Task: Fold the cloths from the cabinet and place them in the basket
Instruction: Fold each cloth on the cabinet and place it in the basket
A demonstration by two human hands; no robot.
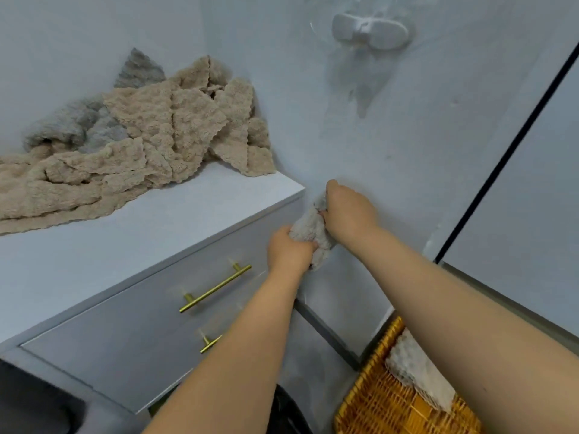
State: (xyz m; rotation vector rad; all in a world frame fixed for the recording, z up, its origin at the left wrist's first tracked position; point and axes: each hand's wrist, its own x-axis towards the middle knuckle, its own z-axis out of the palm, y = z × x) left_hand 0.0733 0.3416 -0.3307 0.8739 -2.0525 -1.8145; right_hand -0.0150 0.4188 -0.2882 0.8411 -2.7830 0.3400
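judging by how things lie, the task looks to be in its early part. one pale cloth (413, 368) already rests in the wicker basket (382, 399) on the floor beside the cabinet (125, 245), half hidden under the right forearm, so i cannot tell how neatly it is folded. a big rumpled pile of beige and grey cloths (141, 145) is heaped along the back of the cabinet top, from its left edge to its far right corner against the wall. none of that pile looks folded, so most of the work seems left to do.

the cloth in hand is a small grey cloth (308, 228), held in the air just off the right edge of the cabinet top, near its front right corner and close to the wall. the left hand (289, 245) grips its lower part with fingers curled round the fabric. the right hand (351, 211) grips its upper part the same way, knuckles up. the two hands are close together, and the cloth is bunched in the short gap between them, with a small tail hanging below the left hand. it is crumpled rather than flat, and whether a fold has been started cannot be told.
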